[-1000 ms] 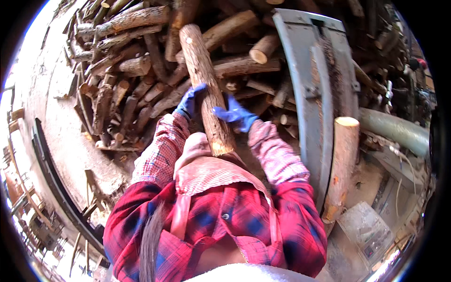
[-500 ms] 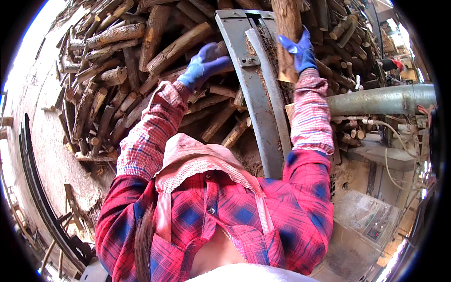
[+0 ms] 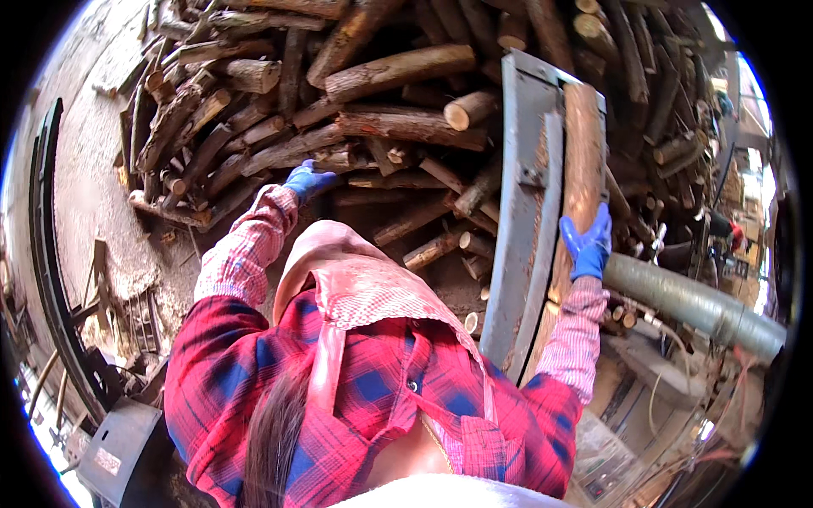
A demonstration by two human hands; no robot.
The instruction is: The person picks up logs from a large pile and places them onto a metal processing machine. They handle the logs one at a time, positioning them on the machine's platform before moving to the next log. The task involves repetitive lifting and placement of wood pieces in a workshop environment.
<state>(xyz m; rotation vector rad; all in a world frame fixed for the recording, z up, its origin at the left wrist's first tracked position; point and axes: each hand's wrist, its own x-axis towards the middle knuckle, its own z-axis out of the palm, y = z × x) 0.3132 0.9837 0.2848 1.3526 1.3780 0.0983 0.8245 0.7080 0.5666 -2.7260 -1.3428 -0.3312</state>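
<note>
On the grey metal trough (image 3: pixel 527 212), the right hand (image 3: pixel 586 245) lay flat, fingers spread, on a heavy, stiff, rough-barked log (image 3: pixel 580 161), best gripped mid-length; the left hand (image 3: pixel 306 179) touched the log pile (image 3: pixel 279 127), its fingers' closure unclear.

My right hand (image 3: pixel 587 245), in a smooth blue rubbery glove, lies flat on a peeled log (image 3: pixel 579 182), its wood pale, dry and matt. The log rests in a grey metal trough (image 3: pixel 527 212), dull, scuffed and dusty. My left hand (image 3: pixel 306 179), gloved alike, sits at eleven o'clock against the woodpile (image 3: pixel 339 110), all rough bark. At three o'clock lies a matt grey pipe (image 3: pixel 686 298).
</note>
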